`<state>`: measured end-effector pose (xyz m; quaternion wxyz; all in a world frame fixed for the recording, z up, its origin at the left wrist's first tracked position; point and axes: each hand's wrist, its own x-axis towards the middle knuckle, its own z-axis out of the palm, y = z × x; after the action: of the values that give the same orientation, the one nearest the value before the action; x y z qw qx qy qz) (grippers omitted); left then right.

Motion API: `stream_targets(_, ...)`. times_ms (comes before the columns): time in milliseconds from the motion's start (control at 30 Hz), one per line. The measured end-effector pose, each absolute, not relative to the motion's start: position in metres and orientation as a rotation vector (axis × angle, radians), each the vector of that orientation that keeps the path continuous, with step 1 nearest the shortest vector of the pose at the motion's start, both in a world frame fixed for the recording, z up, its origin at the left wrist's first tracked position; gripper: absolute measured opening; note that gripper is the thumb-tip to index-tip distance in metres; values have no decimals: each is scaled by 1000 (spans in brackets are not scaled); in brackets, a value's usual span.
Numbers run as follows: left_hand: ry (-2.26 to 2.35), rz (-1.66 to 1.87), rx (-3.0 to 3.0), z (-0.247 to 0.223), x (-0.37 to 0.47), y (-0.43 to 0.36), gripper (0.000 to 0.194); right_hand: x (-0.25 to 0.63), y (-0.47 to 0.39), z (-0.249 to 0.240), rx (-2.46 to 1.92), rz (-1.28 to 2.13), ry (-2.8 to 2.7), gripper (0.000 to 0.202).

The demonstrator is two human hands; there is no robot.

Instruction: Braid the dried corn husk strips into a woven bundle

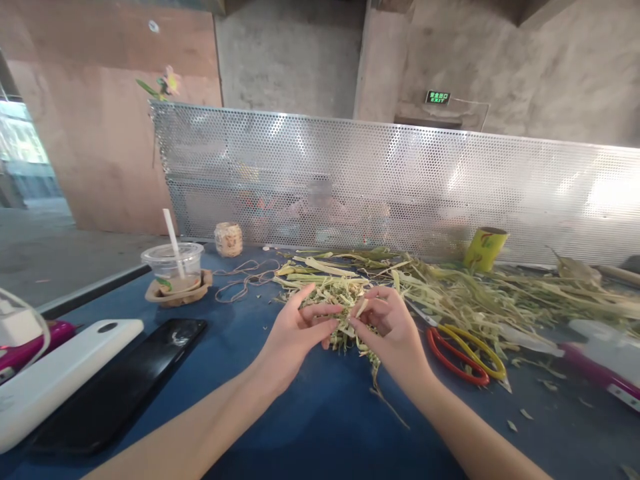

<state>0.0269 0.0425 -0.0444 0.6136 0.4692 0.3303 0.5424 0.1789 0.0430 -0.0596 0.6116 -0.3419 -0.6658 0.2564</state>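
Observation:
A heap of pale green dried plant stalks and small buds lies mid-table, partly behind both hands. My left hand is at the heap's near edge, thumb and fingertips drawn together on plant bits at its front. Close to its right, my right hand pinches a small pale stalk piece between thumb and fingers. The two sets of fingertips nearly meet. From below the hands a thin stem trails onto the blue table. Scissors with red and yellow handles lie right of my right hand.
Further right, long dried stalks spread around a yellow-green cup. At left are a plastic cup with a straw, string, a woven jar, a black phone and a white device. A perforated metal panel stands behind.

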Motion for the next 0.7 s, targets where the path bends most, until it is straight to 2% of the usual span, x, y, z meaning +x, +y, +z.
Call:
stream_targets(167,731,1238,1063,-41,28,41,91,180,40,-61,-817,460,-1566,24)
stream_targets(433,672,1173,951,-45,30,39,82,185,38,-68,-729,-218,-1675,37)
stream_targets(533,648,1154,939,-45,29,39,81,188,37,-62,-720,-442,-1751,32)
stream_targets(700,668,1157,910,-43,28,38,77,195,34,-55,-660,-587,-1953,32)
